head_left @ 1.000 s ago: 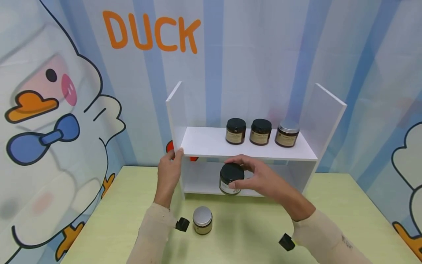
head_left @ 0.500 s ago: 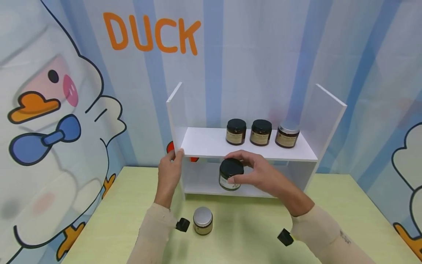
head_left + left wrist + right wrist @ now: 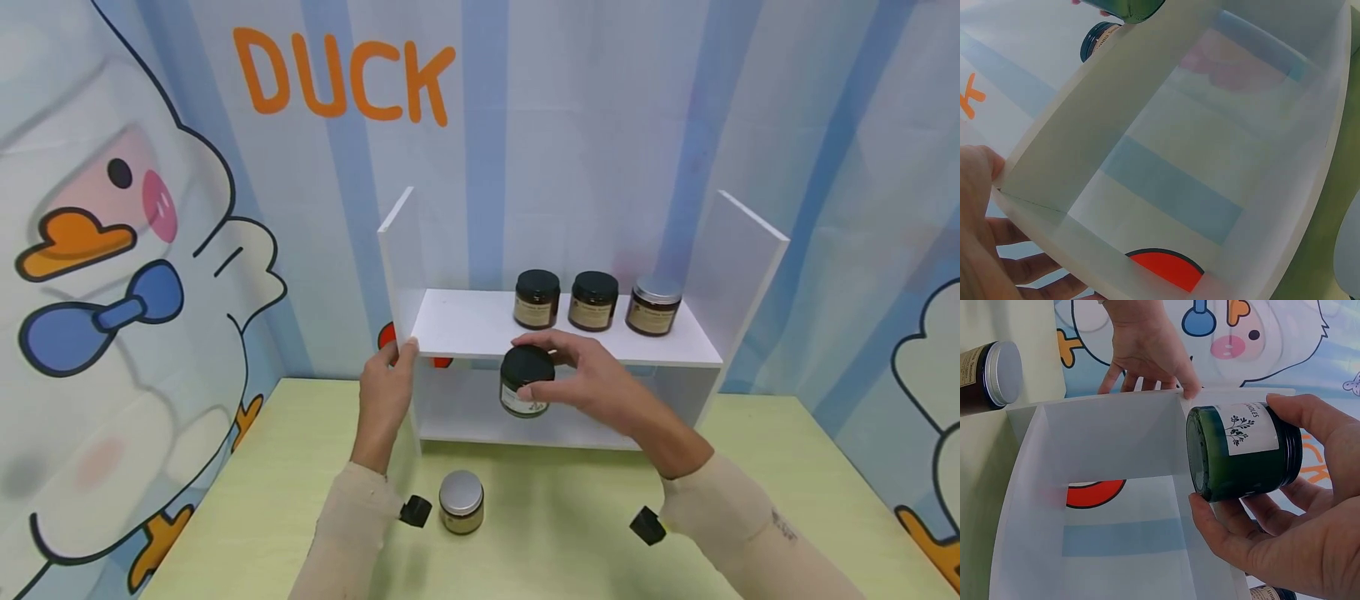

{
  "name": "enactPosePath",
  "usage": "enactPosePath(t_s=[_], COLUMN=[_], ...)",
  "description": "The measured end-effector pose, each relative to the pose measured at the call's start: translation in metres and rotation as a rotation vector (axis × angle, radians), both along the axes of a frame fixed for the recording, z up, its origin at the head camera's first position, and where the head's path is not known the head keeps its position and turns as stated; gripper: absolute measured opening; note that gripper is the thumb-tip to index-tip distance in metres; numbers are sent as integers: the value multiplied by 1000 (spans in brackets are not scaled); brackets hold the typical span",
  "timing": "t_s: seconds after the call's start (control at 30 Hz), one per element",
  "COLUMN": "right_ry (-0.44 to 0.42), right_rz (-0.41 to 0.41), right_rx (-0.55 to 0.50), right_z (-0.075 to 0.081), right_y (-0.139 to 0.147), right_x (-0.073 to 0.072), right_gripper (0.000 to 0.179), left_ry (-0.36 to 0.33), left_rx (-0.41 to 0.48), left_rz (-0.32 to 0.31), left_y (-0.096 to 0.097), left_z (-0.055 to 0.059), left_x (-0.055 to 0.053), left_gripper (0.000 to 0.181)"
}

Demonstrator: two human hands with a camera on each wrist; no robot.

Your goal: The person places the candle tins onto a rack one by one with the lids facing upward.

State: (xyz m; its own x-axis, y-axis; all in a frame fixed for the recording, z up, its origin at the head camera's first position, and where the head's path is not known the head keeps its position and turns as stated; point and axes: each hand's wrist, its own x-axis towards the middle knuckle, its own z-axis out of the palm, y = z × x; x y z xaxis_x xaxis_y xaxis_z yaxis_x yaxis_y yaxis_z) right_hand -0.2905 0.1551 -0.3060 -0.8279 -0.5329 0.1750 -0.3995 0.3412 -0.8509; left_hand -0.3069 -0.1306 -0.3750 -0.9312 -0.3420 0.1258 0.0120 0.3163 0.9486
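My right hand [image 3: 592, 379] grips a dark green glass jar [image 3: 1241, 453] with a black lid and a white label, thumb on one side and fingers on the other. In the head view the jar is held upright, off the surfaces, before the upper board of a white two-tier shelf [image 3: 465, 325]. With thumb at the front edge and fingers behind the side panel, my left hand [image 3: 386, 400] holds the shelf's left side. Two black-lidded amber jars [image 3: 536, 298] and a silver-lidded jar [image 3: 654, 307] stand on the upper board, toward the right.
Another silver-lidded jar [image 3: 461, 502] stands on the pale yellow-green table [image 3: 540, 533], in front of the shelf and left of centre. Tall side panels [image 3: 738, 267] flank the upper board. A duck-print curtain [image 3: 600, 125] hangs behind.
My right hand has raised the green jar steadily from the lower tier's front edge to about the upper board's front edge. My left hand and the other jars stay put.
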Motion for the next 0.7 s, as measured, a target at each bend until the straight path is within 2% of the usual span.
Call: enactPosePath(t_s=[0.4,0.7], right_ry=[5,0], right_rz=[-34,-68], right_rx=[2,34], right_z=[5,16], right_y=[-1,-2], right_x=[-7,-10], right_gripper=[62,63], left_ry=[4,15], left_rx=[-4,-2], left_rz=[6,-3], left_y=[0,0], left_z=[-1,0], left_x=[-1,0], left_gripper=[56,57])
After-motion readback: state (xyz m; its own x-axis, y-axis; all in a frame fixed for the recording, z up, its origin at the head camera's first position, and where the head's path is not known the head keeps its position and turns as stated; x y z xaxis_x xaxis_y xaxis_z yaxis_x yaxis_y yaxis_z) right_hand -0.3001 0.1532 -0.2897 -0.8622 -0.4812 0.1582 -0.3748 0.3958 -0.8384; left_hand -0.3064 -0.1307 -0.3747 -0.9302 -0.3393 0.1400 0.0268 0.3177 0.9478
